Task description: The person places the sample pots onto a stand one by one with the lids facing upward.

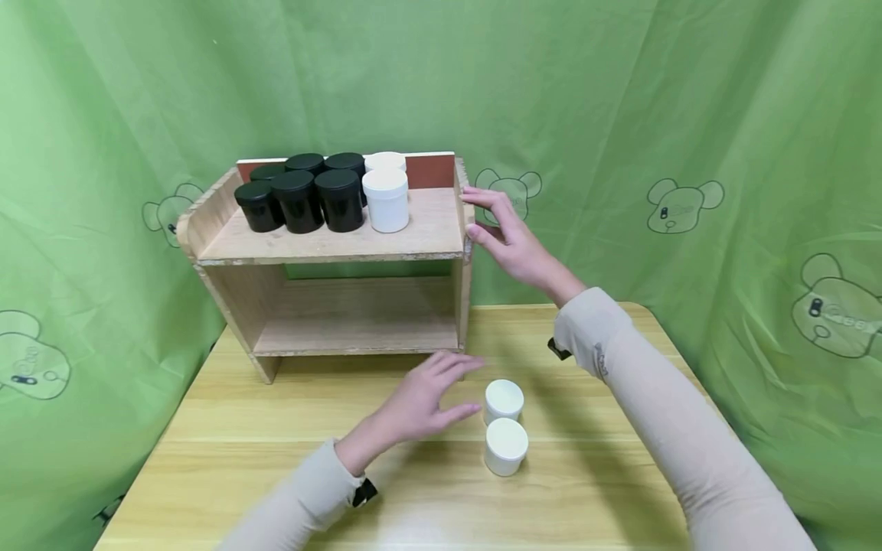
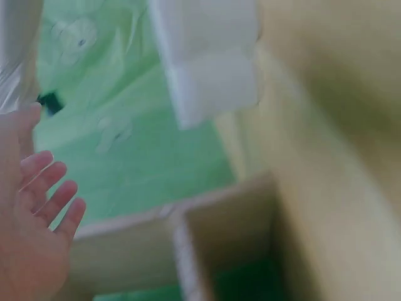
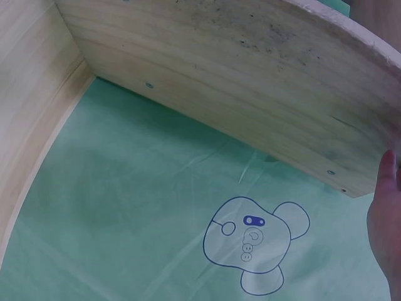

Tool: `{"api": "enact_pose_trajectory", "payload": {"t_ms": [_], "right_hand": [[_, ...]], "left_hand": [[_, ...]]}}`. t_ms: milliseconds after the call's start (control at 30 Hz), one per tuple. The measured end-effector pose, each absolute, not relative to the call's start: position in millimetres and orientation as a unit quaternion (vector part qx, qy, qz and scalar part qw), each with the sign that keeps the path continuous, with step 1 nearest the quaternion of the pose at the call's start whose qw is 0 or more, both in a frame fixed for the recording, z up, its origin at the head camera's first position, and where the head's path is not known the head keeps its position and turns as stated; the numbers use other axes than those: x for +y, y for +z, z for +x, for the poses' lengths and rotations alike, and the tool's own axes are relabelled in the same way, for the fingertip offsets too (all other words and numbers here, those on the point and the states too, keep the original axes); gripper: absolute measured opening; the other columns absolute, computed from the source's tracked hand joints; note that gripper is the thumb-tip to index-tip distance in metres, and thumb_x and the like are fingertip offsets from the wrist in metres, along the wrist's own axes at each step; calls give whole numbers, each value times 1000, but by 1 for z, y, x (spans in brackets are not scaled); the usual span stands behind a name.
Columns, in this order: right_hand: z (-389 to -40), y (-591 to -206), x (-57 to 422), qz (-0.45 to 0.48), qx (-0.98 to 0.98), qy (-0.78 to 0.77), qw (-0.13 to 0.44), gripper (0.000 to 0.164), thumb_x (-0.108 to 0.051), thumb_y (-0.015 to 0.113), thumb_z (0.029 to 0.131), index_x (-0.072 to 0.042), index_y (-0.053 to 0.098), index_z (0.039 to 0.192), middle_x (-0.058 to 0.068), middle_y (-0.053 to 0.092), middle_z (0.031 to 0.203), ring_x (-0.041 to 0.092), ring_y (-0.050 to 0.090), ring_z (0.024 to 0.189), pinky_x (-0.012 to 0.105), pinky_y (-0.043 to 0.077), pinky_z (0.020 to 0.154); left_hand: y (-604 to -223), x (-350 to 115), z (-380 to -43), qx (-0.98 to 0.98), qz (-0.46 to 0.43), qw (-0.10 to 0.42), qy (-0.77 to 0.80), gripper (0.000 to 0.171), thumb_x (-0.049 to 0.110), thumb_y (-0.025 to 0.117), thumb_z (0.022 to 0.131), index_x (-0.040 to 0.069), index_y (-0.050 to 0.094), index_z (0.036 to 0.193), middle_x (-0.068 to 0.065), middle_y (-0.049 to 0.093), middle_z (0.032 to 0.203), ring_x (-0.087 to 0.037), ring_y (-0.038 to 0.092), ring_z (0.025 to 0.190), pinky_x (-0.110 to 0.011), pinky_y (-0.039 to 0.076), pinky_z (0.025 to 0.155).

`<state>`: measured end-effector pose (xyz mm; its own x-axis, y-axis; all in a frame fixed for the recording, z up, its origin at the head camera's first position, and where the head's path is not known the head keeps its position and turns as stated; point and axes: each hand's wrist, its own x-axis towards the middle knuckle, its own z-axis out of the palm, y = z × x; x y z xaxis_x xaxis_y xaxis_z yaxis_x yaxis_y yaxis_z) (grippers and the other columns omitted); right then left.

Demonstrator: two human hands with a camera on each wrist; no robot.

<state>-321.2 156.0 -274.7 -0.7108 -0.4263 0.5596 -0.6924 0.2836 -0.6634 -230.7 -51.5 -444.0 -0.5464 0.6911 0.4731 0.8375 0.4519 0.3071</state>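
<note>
My right hand (image 1: 513, 245) rests its fingertips on the right side panel (image 1: 463, 268) of a wooden two-tier shelf (image 1: 331, 249). In the right wrist view, a finger (image 3: 388, 182) of it lies at that panel's outer face. My left hand (image 1: 427, 398), fingers spread and holding nothing, hovers over the table left of two white lidded jars, a rear one (image 1: 504, 398) and a front one (image 1: 506, 444). The left wrist view shows white jars (image 2: 213, 75) blurred, beyond the open palm. On the upper tier, several black lidded jars (image 1: 299, 203) stand left of two white jars (image 1: 387, 200).
The shelf's lower tier (image 1: 358, 314) has a bare wooden board. Below it spreads a light wood table (image 1: 310, 459), its far right corner behind my right forearm. Green cloth (image 1: 586, 92) printed with bear heads hangs around the back and sides.
</note>
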Motion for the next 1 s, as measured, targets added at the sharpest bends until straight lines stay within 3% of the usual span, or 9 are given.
{"api": "enact_pose_trajectory", "payload": {"t_ms": [133,267,467,633,900,1000], "right_hand": [[-322,-273,158,353,-795,474,133,48,-4,55,105,3,41,150,17,30,162,32,29,154,45,35,124],[-323,-272,158,358,-795,472,132,48,-3,55,105,4,41,149,18,30,162,32,29,154,43,36,123],[-326,-274,158,359,-796,469,134,47,-2,55,104,6,41,148,20,30,162,32,29,153,45,35,124],[-344,-283,163,361,-804,448,151,48,-4,58,104,1,43,149,17,32,162,32,30,153,50,30,126],[-352,-277,170,374,-824,390,170,46,-12,65,102,-7,51,146,9,44,158,22,32,154,41,29,127],[-350,-272,169,383,-826,375,176,42,-16,67,101,-8,57,141,7,50,153,21,39,151,39,33,126]], "left_hand": [[-465,-36,-223,-848,-464,69,-245,64,46,68,98,19,50,153,2,56,151,-18,52,138,-39,45,116],[-481,-24,-218,-845,-479,39,-232,66,49,69,97,24,48,154,6,54,152,-15,51,139,-36,42,118],[-498,-11,-214,-834,-505,34,-217,66,49,72,95,24,51,152,9,54,153,-13,49,140,-30,40,119],[-506,-6,-213,-835,-515,42,-189,63,49,70,97,24,52,152,9,54,154,-12,48,142,-28,39,119],[-508,-5,-213,-831,-521,53,-186,54,46,70,98,23,60,145,6,59,148,-13,51,138,-29,43,116],[-507,-6,-213,-832,-523,47,-179,52,46,70,97,24,61,144,6,60,148,-13,52,138,-29,43,117]]}}
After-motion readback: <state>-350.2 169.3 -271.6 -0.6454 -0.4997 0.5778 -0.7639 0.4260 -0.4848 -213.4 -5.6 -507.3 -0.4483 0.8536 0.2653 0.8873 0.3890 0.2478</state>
